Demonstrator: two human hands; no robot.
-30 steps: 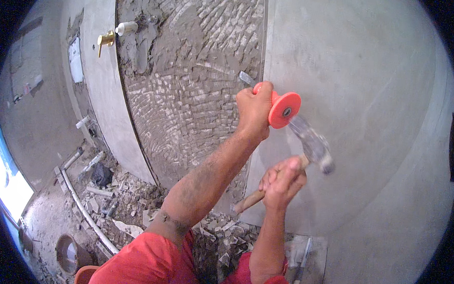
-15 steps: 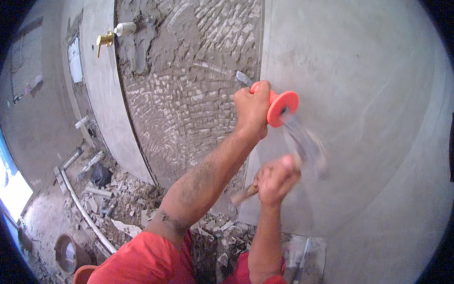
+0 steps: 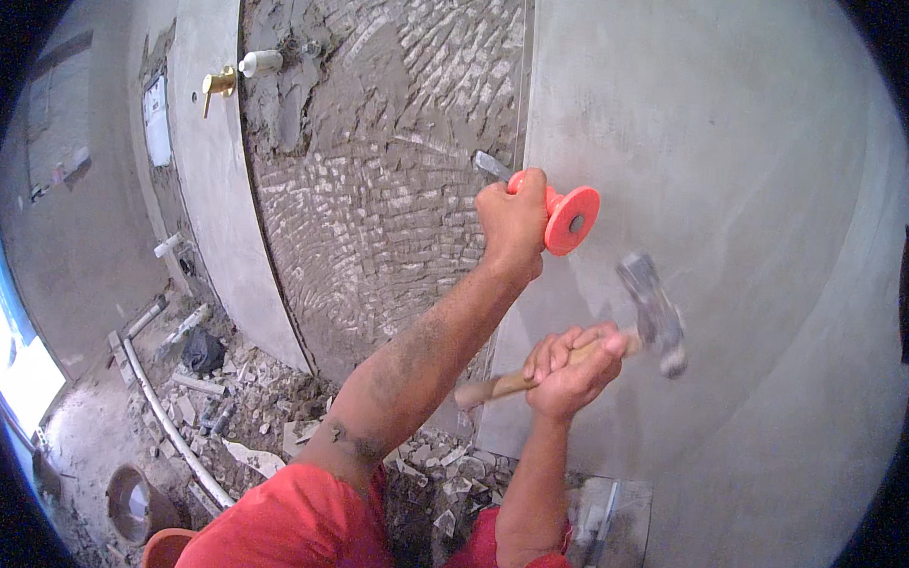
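Note:
My left hand (image 3: 514, 218) is closed round the orange hand-guard grip of a chisel (image 3: 573, 220). Its flat steel blade end points up and left at the rough, scored wall patch (image 3: 368, 181), close to the edge of the smooth grey wall panel. In my right hand (image 3: 576, 370) is a hammer (image 3: 656, 313) with a wooden handle, its fingers wrapped round the shaft near the head. The hammer head is slightly blurred and hangs below and right of the chisel's struck end, apart from it.
A brass valve fitting (image 3: 218, 85) and a white pipe stub (image 3: 260, 63) stick out of the wall at upper left. Broken tile rubble (image 3: 270, 418) covers the floor along the wall. A white pipe (image 3: 174, 429) and a bucket (image 3: 131, 503) are at lower left.
The hammer has swung back from the chisel's struck end, down and to the right. My left hand holds the chisel in almost the same place.

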